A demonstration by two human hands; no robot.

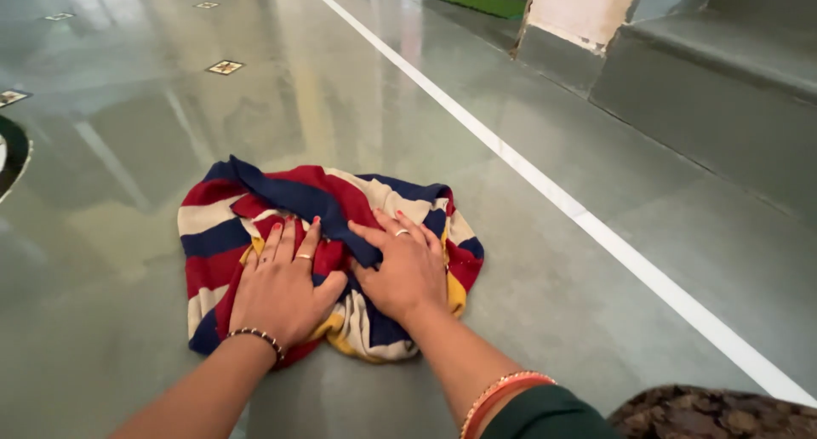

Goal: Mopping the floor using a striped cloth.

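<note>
A bunched striped garment point(247, 209) in red, navy, cream and yellow lies on the polished grey floor point(128, 124). My left hand point(281, 290) rests flat on its near left part, fingers spread, a ring on one finger and a dark beaded bracelet at the wrist. Beside it, my right hand point(407, 267) presses palm-down on the middle of the cloth, also with a ring; orange bangles sit further up that forearm. Both hands lie on top of the fabric rather than gripping it.
A white painted line point(545, 184) runs diagonally across the floor to the right of the garment. A grey raised step point(706, 90) and a pale wall base stand at the upper right. Small patterned inlay tiles point(225, 66) dot the far floor. Patterned dark fabric point(715, 413) shows at the bottom right.
</note>
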